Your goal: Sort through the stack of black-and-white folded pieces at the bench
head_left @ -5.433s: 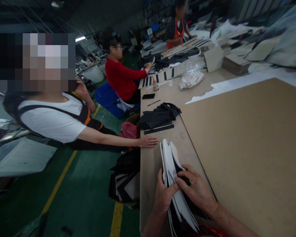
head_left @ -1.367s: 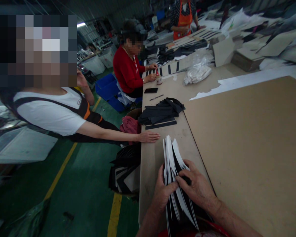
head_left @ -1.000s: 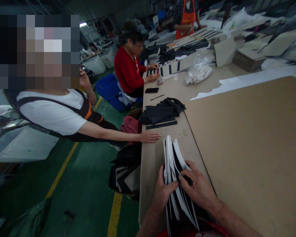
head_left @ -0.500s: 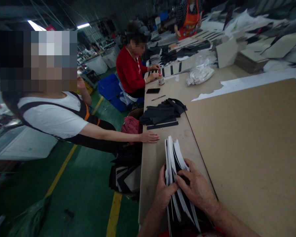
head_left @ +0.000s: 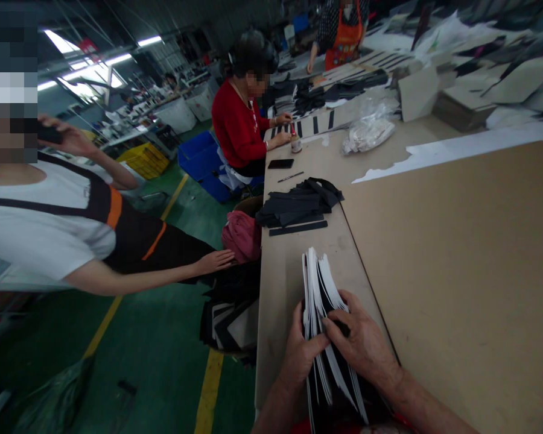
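A thick bundle of thin sheets (head_left: 315, 289), white at the edges and black on some faces, stands on edge at the near end of the table. My left hand (head_left: 302, 346) is closed around its left side, thumb toward the middle. From the right, my right hand (head_left: 359, 334) grips the same bundle, its thumb and fingers pressed in where the sheets part. The lower end of the bundle reaches down toward my body, where it is dark and hard to make out. Beyond it on the table lies a heap of black strips (head_left: 294, 202).
A large brown board (head_left: 457, 259) covers the right side of the table. Farther along are a phone (head_left: 281, 163), a pen (head_left: 291, 177), a small bottle (head_left: 295, 143) and a plastic bag (head_left: 368, 129). One person (head_left: 54, 235) stands at left; a person in red (head_left: 238, 123) works at the table.
The person at left has drawn a hand back off the table edge and moved away to the left. My hands and the bundle have stayed nearly still.
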The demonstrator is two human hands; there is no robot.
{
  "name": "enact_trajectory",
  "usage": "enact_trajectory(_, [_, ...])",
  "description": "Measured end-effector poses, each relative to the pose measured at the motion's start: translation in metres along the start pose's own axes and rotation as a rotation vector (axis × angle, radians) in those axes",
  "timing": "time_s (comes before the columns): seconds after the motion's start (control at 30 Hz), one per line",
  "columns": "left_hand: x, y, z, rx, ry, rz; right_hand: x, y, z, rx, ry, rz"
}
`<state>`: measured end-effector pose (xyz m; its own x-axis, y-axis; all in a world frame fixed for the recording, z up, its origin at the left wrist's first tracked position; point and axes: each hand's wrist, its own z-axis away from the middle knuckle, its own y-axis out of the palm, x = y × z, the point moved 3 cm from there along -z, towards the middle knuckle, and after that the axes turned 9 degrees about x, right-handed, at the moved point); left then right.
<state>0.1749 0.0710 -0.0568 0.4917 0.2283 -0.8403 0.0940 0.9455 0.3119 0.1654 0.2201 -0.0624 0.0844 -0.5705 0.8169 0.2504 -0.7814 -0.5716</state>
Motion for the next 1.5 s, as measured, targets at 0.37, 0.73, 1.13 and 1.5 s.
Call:
enact_trajectory(0.37, [-0.002,0.001,0.001,-0.004,-0.021,-0.006,0.004,-0.003,0.0,-0.016,-0.008,0.008])
enact_trajectory(0.73, [-0.005,0.003,0.002,-0.008,-0.009,0.007,-0.001,-0.001,0.005,-0.124,-0.102,0.175])
enact_trajectory(1.13, [0.001,0.0,-0.003,-0.012,0.002,-0.073,0.013,-0.008,-0.008,-0.036,-0.04,0.129])
enact_trajectory(1.5, [0.005,-0.003,-0.001,0.002,0.01,-0.061,0.014,-0.005,-0.009,-0.048,-0.078,0.127])
